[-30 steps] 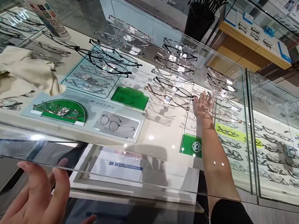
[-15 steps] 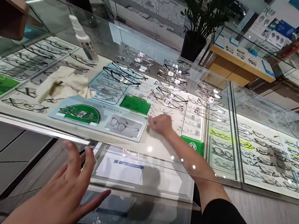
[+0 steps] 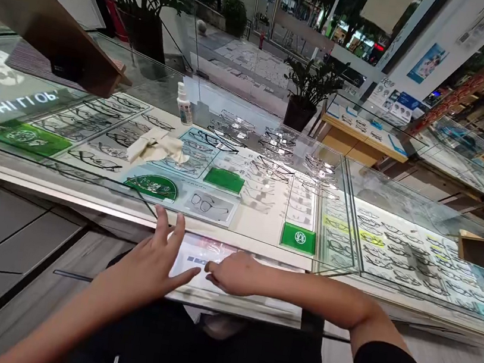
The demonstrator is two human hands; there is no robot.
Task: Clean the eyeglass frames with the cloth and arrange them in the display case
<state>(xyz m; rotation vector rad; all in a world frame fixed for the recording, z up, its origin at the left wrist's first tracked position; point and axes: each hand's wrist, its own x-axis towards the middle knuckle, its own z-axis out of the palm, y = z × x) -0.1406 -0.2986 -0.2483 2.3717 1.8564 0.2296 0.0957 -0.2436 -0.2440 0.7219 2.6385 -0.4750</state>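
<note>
My left hand (image 3: 149, 261) is over the counter's front edge, its fingers spread, holding nothing that shows. Close to its right, my right hand (image 3: 233, 272) is closed above a white printed sheet (image 3: 192, 279); its fingertips point left and whatever they may hold is too small to make out. Beyond the hands, a glass display case (image 3: 258, 223) holds rows of glasses. On it are a crumpled cream cloth (image 3: 156, 148) and an upright white spray bottle (image 3: 185, 105).
Green brand cards (image 3: 298, 238) stand among the glasses. A brown wooden piece (image 3: 60, 30) juts in at the upper left. Potted plants (image 3: 303, 94) and a wooden display table (image 3: 355, 143) are behind the case.
My right hand has come back from above the display case to the front sheet, beside my left hand. The view has shifted, showing more of the window and the left side.
</note>
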